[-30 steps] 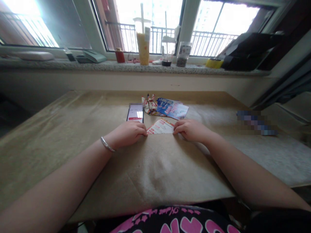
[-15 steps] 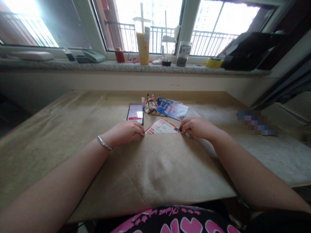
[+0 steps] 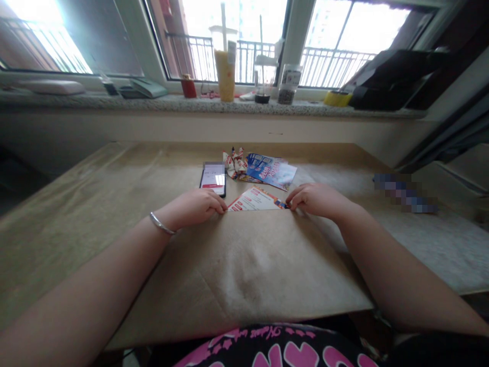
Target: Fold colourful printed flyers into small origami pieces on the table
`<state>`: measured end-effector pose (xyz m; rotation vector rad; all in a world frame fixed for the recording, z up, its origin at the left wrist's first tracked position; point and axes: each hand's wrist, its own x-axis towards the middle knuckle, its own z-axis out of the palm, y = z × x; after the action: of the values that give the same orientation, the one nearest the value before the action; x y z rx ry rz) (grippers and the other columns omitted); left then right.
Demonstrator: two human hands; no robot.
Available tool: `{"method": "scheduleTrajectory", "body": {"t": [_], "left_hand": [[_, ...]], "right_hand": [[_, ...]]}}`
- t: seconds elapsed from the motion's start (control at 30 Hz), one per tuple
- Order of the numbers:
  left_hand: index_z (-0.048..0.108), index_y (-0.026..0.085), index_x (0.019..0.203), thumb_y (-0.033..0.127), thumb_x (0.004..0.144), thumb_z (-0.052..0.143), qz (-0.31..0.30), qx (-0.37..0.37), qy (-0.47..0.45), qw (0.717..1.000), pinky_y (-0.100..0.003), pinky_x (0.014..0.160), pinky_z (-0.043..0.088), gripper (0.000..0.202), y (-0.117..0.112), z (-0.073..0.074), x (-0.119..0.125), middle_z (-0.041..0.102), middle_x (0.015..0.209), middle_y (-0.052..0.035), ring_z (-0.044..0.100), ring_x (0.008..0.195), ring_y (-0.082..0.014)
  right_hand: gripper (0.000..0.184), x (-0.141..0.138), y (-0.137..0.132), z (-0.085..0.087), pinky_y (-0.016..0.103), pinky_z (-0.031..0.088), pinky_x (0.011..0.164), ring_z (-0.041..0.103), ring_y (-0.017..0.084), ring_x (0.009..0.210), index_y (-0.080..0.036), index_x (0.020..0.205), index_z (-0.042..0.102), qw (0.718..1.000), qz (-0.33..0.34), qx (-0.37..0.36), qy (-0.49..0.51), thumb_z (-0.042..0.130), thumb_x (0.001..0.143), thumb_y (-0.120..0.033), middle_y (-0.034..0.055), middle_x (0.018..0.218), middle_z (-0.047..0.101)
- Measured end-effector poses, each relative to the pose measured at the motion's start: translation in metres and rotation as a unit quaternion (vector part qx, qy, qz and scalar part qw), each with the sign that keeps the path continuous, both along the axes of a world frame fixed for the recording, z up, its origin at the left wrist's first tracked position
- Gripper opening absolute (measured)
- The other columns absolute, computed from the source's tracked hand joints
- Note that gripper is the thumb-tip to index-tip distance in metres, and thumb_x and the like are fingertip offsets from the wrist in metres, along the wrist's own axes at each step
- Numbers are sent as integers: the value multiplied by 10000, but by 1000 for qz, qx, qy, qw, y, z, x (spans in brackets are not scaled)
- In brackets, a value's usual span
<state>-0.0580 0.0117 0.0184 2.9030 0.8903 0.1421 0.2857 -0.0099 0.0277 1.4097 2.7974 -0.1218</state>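
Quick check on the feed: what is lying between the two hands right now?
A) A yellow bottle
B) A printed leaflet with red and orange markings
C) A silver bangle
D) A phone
B. The printed leaflet lies between the left hand and the right hand, while the phone sits farther up the table, beyond the left hand.

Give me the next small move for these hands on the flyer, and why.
Probably slide the printed flyer a little further under the kraft paper sheet: its lower edge appears to disappear beneath that sheet's edge, and the left hand and right hand sit at either end of it.
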Motion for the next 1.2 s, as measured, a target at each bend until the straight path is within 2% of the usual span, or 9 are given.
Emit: {"method": "scheduleTrajectory", "body": {"t": [0.3,0.6,0.77,0.8,0.9,1.03,1.2], "left_hand": [[744,248,818,50,712,409,-6,3,-23,1000,-249,894,497,403,1,-1,-2,733,960,58,656,889,-125],[710,201,801,54,740,417,48,-14,-11,999,-276,851,495,334,-5,2,1,722,920,0,647,868,-154],[674,179,954,129,826,422,70,21,0,997,-281,780,500,286,-13,2,11,686,924,-49,626,847,-170],[662,179,996,142,844,421,63,29,-6,998,-283,794,498,287,-15,2,14,681,944,-54,621,870,-171],[607,192,1157,195,900,419,18,58,-34,998,-326,911,470,319,-18,-2,19,634,1164,-68,582,1028,-187],[600,196,1195,270,933,427,-13,88,-28,996,-374,941,459,322,-18,-8,21,629,1195,-69,568,1044,-208],[641,200,1134,288,945,427,-47,80,-53,994,-328,873,489,299,-19,-7,21,664,1099,-74,594,968,-181]], "right_hand": [[382,-1,-2,2,247,435,660,657,145,895,-272,736,752,1000,-3,4,-2,486,665,-7,-66,1024,728],[270,-4,-3,-1,253,360,567,649,156,823,-222,662,713,998,-23,37,-38,500,687,-57,-16,988,731],[265,-18,-8,-4,277,424,663,645,187,846,-239,929,709,994,-62,86,-6,465,832,-205,30,956,725],[261,-21,-9,-6,289,441,709,638,200,897,-229,983,695,994,-47,94,7,474,845,-250,45,1004,714],[365,-28,-9,-12,328,460,830,599,233,1025,-192,1162,628,995,12,91,31,528,835,-321,77,1123,676],[350,-30,-4,-19,362,434,939,572,226,1078,-178,1168,630,992,67,87,57,503,849,-241,73,1181,655],[324,-33,-3,-24,390,408,969,554,219,1093,-204,1144,647,988,83,106,74,459,880,-190,69,1205,642]]}}
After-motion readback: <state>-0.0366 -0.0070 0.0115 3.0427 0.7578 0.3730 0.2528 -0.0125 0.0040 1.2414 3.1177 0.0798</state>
